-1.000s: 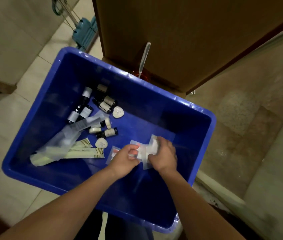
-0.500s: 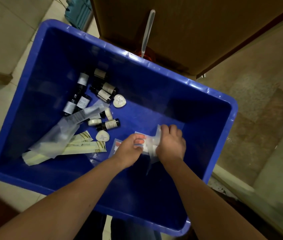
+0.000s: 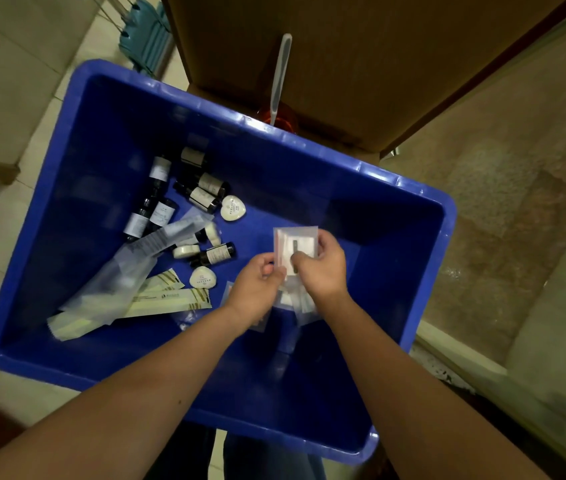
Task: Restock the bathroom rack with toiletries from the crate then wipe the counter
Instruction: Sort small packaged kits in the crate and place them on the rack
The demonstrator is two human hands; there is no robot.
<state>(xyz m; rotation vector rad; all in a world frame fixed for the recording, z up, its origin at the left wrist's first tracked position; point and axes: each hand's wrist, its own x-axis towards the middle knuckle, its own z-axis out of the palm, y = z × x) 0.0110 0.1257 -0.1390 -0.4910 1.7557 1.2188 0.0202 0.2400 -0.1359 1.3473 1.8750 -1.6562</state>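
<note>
Head camera: I see a blue crate [image 3: 395, 183] over floor tiles [image 3: 14, 81]; left hand [image 3: 257, 289] and right hand [image 3: 323, 268] pinch a clear packet [image 3: 297, 241] between them.

The left hand [image 3: 257, 289] and right hand [image 3: 324, 268] cover the lower part of the sachet [image 3: 297, 239] they pinch and most of the clear packets [image 3: 305, 304] beneath. Labels on the small bottles [image 3: 205, 197] are too small to read, and the teal object [image 3: 146, 43] is cut off up top.
</note>
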